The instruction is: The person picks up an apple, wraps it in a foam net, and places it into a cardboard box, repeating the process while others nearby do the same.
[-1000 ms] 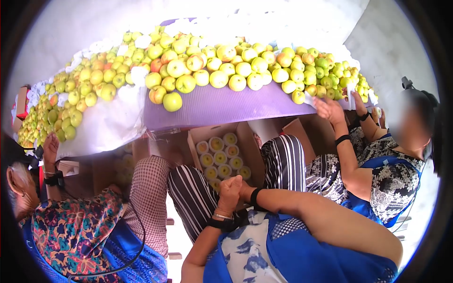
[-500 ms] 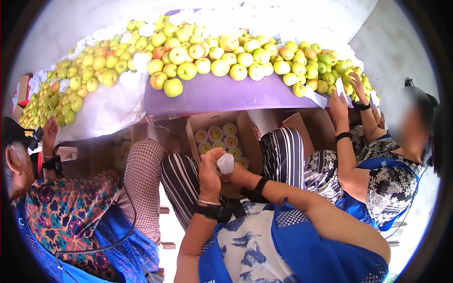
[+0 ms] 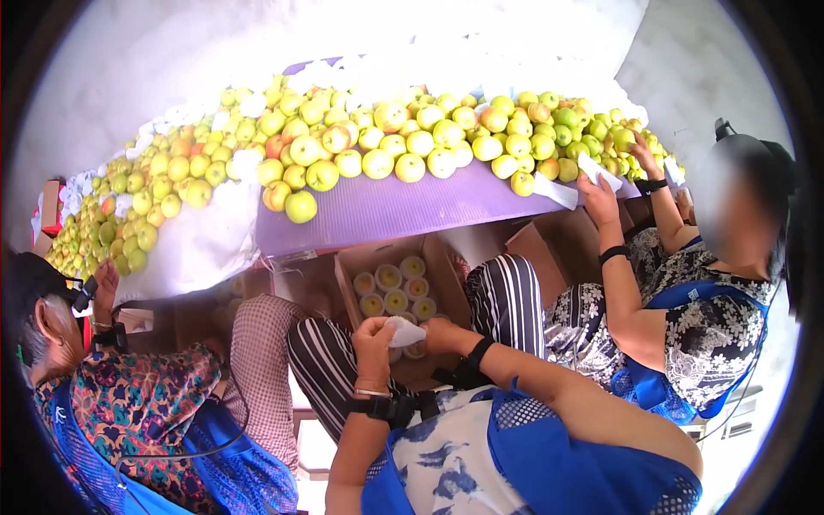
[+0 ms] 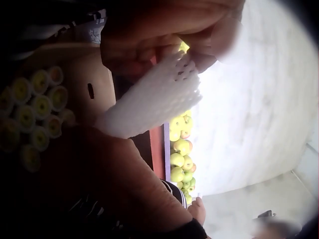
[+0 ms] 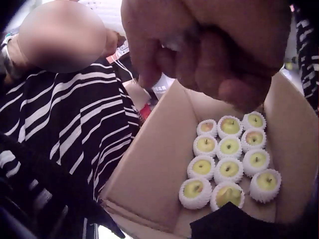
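A white foam net sleeve [image 3: 407, 337] stretches between both hands above the box. My left hand [image 3: 372, 350] pinches its left end; in the left wrist view, the fingers of the left hand [image 4: 174, 37] meet the wide, perforated end of the sleeve [image 4: 149, 97]. At its narrower end, my right hand [image 3: 446, 335] grips with curled fingers, and the right wrist view shows that hand [image 5: 214, 55] from close by. Underneath, a cardboard box [image 5: 149, 164] holds rows of apples [image 5: 229, 168] in white foam cups. Whether anything is inside the sleeve cannot be seen.
Loose yellow-green apples [image 3: 378, 163] are heaped on a purple-covered table [image 3: 360, 210] beyond the box. A person in a floral top [image 3: 146, 386] sits at left; another [image 3: 704, 343] sits at right, one hand holding white foam. Striped trouser legs [image 3: 511, 300] flank the box.
The hands, together at first, have moved apart sideways. The white foam, bunched at the left palm half a second ago, is now drawn out between them. The head view has shifted slightly.
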`<state>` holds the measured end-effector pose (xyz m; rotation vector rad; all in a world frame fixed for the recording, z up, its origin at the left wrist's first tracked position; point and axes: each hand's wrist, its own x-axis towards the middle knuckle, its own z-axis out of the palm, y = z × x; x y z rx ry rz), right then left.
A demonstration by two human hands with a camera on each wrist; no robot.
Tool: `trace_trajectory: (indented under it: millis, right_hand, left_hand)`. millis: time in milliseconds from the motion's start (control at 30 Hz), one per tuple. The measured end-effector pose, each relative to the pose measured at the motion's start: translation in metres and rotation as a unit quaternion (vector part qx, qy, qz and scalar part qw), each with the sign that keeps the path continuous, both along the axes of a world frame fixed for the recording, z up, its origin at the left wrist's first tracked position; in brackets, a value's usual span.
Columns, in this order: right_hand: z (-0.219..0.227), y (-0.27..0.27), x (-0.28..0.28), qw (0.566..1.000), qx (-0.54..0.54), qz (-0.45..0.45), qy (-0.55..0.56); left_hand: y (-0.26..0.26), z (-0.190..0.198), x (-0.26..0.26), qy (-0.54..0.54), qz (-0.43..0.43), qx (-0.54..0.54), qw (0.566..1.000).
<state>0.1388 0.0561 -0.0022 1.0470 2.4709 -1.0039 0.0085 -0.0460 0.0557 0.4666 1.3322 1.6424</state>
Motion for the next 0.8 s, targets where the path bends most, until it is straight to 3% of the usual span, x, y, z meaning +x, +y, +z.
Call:
trace_trajectory:
  millis: [133,233,267,300,400,533,600,667,733,767,800]
  right_hand:
    - [0.061,0.029,0.005,0.998,0.055,0.008,0.038]
    - [0.108,0.062,-0.009,0.969,0.153,-0.083,0.176]
    - [0.122,0.072,-0.015,0.952,0.218,-0.072,0.201]
    - [0.137,0.079,-0.023,0.949,0.213,-0.083,0.216]
    - [0.155,0.105,-0.055,0.921,0.285,-0.058,0.259]
    - [0.171,0.141,-0.105,0.927,0.231,-0.083,0.284]
    - [0.174,0.161,-0.13,0.891,0.333,-0.063,0.303]
    - [0.18,0.177,-0.155,0.9,0.323,-0.064,0.286]
    - [0.18,0.195,-0.182,0.877,0.368,-0.051,0.304]
    - [0.184,0.202,-0.193,0.905,0.313,-0.082,0.276]
    - [0.185,0.209,-0.204,0.906,0.312,-0.076,0.278]
  left_hand:
    - [0.003,-0.007,-0.003,-0.036,0.108,-0.011,0.993]
    - [0.006,-0.016,0.0,-0.056,0.096,-0.033,0.993]
    - [0.007,-0.018,0.001,-0.056,0.1,-0.029,0.993]
    - [0.008,-0.02,0.002,-0.073,0.082,-0.031,0.993]
    - [0.014,-0.015,0.006,-0.099,0.063,-0.041,0.992]
    - [0.017,-0.024,0.008,-0.112,0.067,-0.044,0.99]
    - [0.021,-0.035,0.009,-0.142,0.085,-0.042,0.985]
    - [0.019,-0.032,0.004,-0.134,0.076,-0.055,0.987]
    - [0.021,-0.034,0.005,-0.131,0.07,-0.064,0.987]
    - [0.023,-0.033,0.005,-0.137,0.074,-0.054,0.986]
    - [0.024,-0.032,0.005,-0.137,0.08,-0.053,0.986]
